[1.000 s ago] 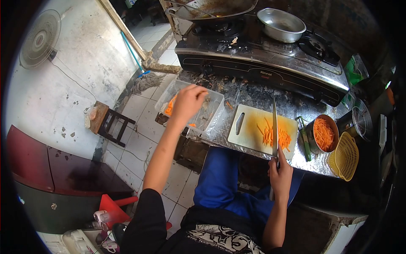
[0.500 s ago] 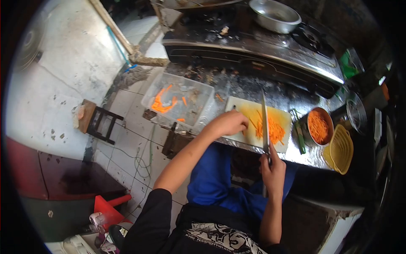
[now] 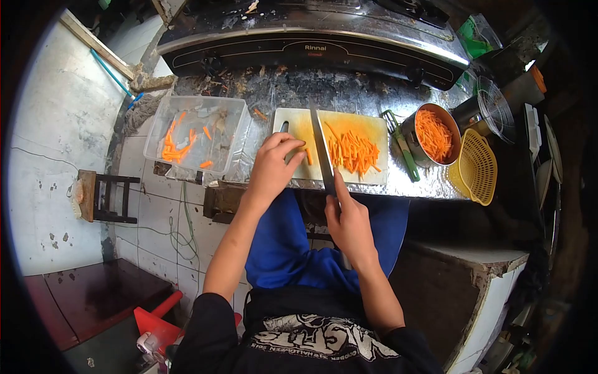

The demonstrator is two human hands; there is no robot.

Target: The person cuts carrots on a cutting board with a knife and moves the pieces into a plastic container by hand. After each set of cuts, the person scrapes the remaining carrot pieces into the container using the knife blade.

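Observation:
My right hand [image 3: 351, 227] is closed round the handle of a long kitchen knife [image 3: 322, 144], index finger stretched along it. The blade crosses the white cutting board [image 3: 380, 124], pointing away from me. To the blade's right lies a heap of cut carrot sticks [image 3: 356, 153]. On its left, my left hand [image 3: 273, 163] has curled fingers, thumb and fingertips pinching at a small carrot piece [image 3: 308, 156] on the board. A green-handled peeler [image 3: 405, 149] lies right of the board. Beyond it stands a metal pot [image 3: 459, 138] filled with carrot strips [image 3: 433, 135].
A clear plastic container [image 3: 240, 134] with some carrot pieces stands on the left. A yellow basket [image 3: 476, 168] and a wire strainer [image 3: 496, 112] are at the right. The stove [image 3: 249, 53] runs along the back. A small stool [image 3: 93, 196] stands on the floor.
The view has shifted and levelled, so the board appears further left. The knife has moved left of the carrot heap, nearer my left hand. My left fingers are still at the board's left part.

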